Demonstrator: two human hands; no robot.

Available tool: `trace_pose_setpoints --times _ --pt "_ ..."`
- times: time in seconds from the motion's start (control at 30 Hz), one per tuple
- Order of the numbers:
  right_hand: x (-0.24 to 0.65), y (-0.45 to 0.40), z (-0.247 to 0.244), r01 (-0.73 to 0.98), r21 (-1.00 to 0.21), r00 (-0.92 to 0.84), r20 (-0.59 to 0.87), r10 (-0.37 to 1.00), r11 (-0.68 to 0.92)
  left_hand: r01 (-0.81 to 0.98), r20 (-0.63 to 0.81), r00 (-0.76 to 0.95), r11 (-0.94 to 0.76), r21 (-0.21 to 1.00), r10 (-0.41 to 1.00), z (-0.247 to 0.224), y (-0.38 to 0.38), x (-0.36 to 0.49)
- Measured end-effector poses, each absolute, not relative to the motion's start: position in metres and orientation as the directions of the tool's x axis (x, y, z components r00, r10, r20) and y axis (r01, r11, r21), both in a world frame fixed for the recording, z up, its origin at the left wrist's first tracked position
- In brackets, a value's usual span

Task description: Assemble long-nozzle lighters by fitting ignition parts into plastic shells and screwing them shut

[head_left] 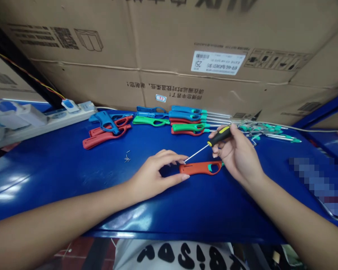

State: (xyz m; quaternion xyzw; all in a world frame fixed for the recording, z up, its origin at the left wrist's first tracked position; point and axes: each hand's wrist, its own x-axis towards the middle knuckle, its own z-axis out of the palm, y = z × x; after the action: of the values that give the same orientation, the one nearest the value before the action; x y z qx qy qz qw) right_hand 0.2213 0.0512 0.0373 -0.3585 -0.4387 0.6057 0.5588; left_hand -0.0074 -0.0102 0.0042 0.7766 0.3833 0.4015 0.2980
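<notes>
On the blue surface [73, 176], your left hand [154, 176] cups an orange lighter casing [199, 168] with spread fingers [169, 155]; your right hand [236, 157] pinches a screwdriver [220, 135] between its fingers [222, 148].

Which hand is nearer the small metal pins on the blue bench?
Left. The left hand sits just right of the small metal pins. The right hand, holding a screwdriver, is much farther right, beyond the orange plastic casing.
</notes>
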Motion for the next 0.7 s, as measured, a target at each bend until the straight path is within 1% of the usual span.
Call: trace_pose_setpoints --times 0.13,0.23,0.33,0.47,0.7 --pt "0.219 0.049 0.035 -0.396 -0.918 -0.147 0.028 0.989 -0.033 0.284 0.386 0.301 -0.469 0.836 0.872 0.008 -0.012 -0.007" --pt "0.218 0.046 0.034 -0.409 -0.912 -0.155 0.034 0.987 -0.033 0.290 0.384 0.261 -0.452 0.844 0.886 0.008 -0.011 -0.006" --pt "0.218 0.044 0.035 -0.413 -0.911 -0.132 0.066 0.989 0.006 0.313 0.411 0.236 -0.469 0.826 0.880 0.008 -0.011 -0.007" --pt "0.219 0.043 0.038 -0.400 -0.914 -0.099 0.122 0.988 0.073 0.342 0.455 0.267 -0.525 0.780 0.849 0.007 -0.010 -0.008" --pt "0.217 0.040 0.038 -0.324 -0.937 -0.137 0.184 0.973 0.132 0.333 0.459 0.348 -0.565 0.755 0.818 0.002 -0.007 -0.008"
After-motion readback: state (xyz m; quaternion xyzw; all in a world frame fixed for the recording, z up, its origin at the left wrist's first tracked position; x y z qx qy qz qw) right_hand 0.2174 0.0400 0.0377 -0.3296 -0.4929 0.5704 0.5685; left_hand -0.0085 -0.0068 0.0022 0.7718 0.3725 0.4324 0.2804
